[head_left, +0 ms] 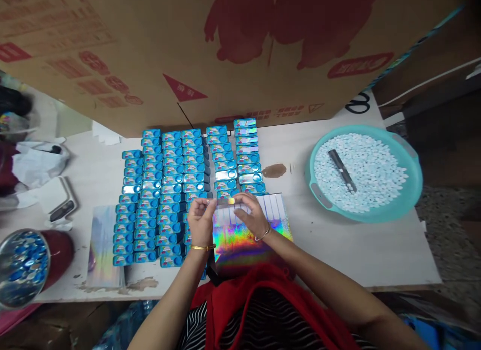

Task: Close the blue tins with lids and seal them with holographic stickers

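A small shiny strip (226, 201), which looks like a sticker, spans between my two hands above the rows of blue tins. My left hand (202, 219) pinches its left end between thumb and fingers. At the other end, the fingers of my right hand (252, 217) hold the strip, with the thumb lower down. Just below both hands lies a rainbow-shining holographic sheet (251, 237) with pale strips along its top. Many small blue tins (172, 198) stand in columns beside and beyond my left hand; a few have shiny silver tops.
A big cardboard box (143, 49) walls off the back. To the right, a turquoise basin (412, 189) holds white pieces and a dark scoop-like strip (341, 169). Silvery sheets (103, 244) and a red pot (60, 252) of blue-silver pieces are at left. Scissor handles (357, 104) show behind.
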Available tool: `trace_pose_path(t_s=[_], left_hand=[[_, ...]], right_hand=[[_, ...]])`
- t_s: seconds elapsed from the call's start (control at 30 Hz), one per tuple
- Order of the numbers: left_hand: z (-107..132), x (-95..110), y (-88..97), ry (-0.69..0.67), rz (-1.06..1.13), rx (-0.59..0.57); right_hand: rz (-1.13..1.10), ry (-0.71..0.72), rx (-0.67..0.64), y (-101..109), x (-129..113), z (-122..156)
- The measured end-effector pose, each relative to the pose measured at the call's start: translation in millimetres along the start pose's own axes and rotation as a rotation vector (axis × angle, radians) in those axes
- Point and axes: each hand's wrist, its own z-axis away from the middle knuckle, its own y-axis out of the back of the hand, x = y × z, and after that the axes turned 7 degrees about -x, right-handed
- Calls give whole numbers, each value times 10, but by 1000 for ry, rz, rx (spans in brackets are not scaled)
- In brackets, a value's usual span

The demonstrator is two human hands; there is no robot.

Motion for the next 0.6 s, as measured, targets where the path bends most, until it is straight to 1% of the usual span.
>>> trace_pose_path(t_s=[0.07,0.1,0.13,0.2,0.3,0.37,0.4,0.43,0.5,0.6], left_hand=[[-86,-75,-78,59,35,-43],[-135,-118,-116,68,32,-62],[-194,-161,-160,60,18,-77],[-352,-235,-285,-5,-29,-107],[-665,-289,-578,-207,-137,-137],[-868,-290,-807,-343,-234,-126],[-955,-287,-913,-389,-284,-120],[-1028,-286,-1006,-416,-336,-114],[-1133,-296,-1144,-425,-444,-91],[-1206,-332,-1240,-388,-625,-43]], right_hand=[[-84,-114,73,15,-19,-32],[-129,-159,101,40,-13,-69],[-164,-185,123,82,2,-119],[-166,-179,166,223,59,-256],[-12,-108,247,530,195,-516],[147,-109,295,730,303,-690],[226,-131,308,812,357,-769],[297,-160,310,878,409,-839],[413,-214,298,959,503,-949],[531,-254,265,987,618,-1049]])
